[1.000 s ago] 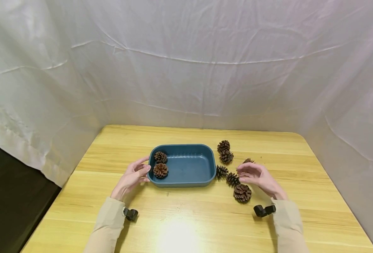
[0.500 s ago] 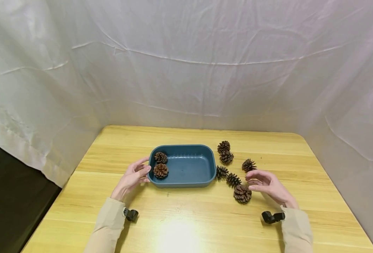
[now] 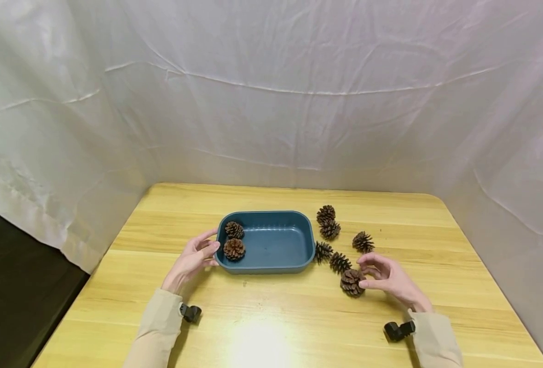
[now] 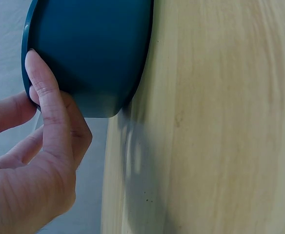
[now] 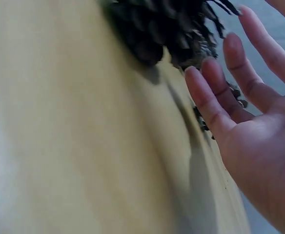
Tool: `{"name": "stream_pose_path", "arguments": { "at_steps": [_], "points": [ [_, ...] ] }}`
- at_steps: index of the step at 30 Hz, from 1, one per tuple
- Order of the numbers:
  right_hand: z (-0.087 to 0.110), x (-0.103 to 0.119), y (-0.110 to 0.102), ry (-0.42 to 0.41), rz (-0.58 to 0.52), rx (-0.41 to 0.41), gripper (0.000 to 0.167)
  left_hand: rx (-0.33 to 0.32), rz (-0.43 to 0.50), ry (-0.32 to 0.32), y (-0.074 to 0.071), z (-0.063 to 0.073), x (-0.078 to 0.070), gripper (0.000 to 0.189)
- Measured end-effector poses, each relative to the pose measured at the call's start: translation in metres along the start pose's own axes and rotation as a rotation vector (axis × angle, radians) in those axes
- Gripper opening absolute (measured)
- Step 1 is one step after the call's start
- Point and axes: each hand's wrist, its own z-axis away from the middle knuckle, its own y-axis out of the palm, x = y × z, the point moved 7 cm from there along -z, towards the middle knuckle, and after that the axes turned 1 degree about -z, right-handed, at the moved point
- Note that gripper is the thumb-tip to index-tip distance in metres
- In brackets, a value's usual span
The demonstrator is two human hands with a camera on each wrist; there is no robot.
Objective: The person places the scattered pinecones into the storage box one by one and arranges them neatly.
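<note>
A dark blue rectangular plastic tray sits on the wooden table in the head view. Its left end is pinched by my left hand, thumb on the rim and fingers behind the wall in the left wrist view. Inside, at that end, lie a smaller pine cone and a browner pine cone. Right of the tray, my right hand is at a large pine cone. Its fingers are loosely bent, their tips right at the scales of that cone in the right wrist view.
Several pine cones lie between the tray and my right hand, one close against the tray's right end. Two more sit together farther back, and another lies beyond my right hand. White cloth hangs behind the table.
My right hand has moved right and toward me, from beside the smaller cones to the large pine cone, uncovering the cone behind it. My left hand and the tray stay in place.
</note>
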Motion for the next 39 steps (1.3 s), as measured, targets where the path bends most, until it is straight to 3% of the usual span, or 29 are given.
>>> {"name": "stream_pose_path", "arguments": {
  "at_steps": [8,23,39],
  "points": [
    [-0.0006,-0.0048,0.0019,0.02,0.098,-0.035,0.053,0.002,-0.006,0.0,0.0006,0.0006,-0.0017,0.062],
    [-0.004,-0.0047,0.0097,0.011,0.181,0.02,0.045,-0.005,0.014,-0.007,0.0001,0.0004,0.0003,0.062],
    [-0.0044,-0.0019,0.0063,0.024,0.138,0.037,0.039,-0.003,0.011,-0.006,-0.0002,-0.0006,0.0009,0.061]
  ]
}}
